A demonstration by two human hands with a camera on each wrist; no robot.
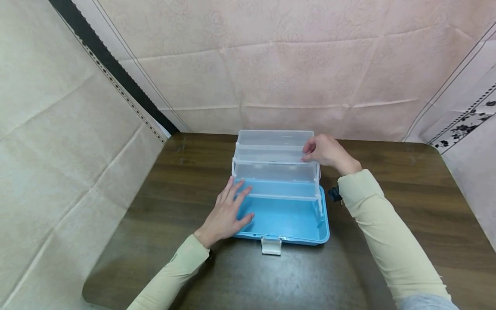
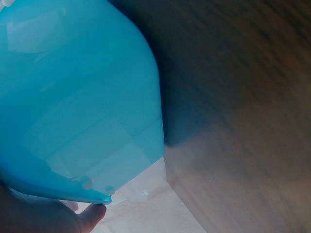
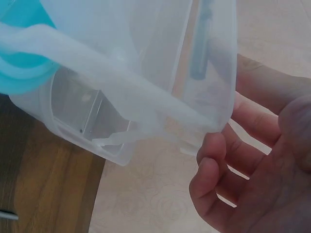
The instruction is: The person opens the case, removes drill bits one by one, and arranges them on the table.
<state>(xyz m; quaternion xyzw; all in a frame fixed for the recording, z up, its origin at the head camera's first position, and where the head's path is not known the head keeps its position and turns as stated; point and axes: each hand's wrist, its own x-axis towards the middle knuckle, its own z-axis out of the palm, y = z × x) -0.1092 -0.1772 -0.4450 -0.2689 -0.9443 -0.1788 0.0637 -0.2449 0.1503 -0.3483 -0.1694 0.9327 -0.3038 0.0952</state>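
Note:
A blue plastic storage box (image 1: 286, 221) stands on the table with its clear tiered trays (image 1: 277, 171) folded up and back. My left hand (image 1: 222, 213) rests on the box's left side, fingers spread and thumb over the inside. Its fingers (image 2: 92, 216) show dimly at the rim beyond the blue side wall (image 2: 97, 97) in the left wrist view. My right hand (image 1: 327, 151) holds the right edge of the upper clear tray (image 3: 214, 97) between bent fingers and thumb. A bluish shape (image 3: 200, 48) shows through the plastic; its kind cannot be told.
A pale latch (image 1: 271, 246) hangs off the front of the box. The dark wooden table (image 1: 186, 172) has rounded corners. Light patterned cloth (image 1: 290, 73) hangs behind it and at both sides. A grey object's tip (image 3: 8, 215) shows at the right wrist view's edge.

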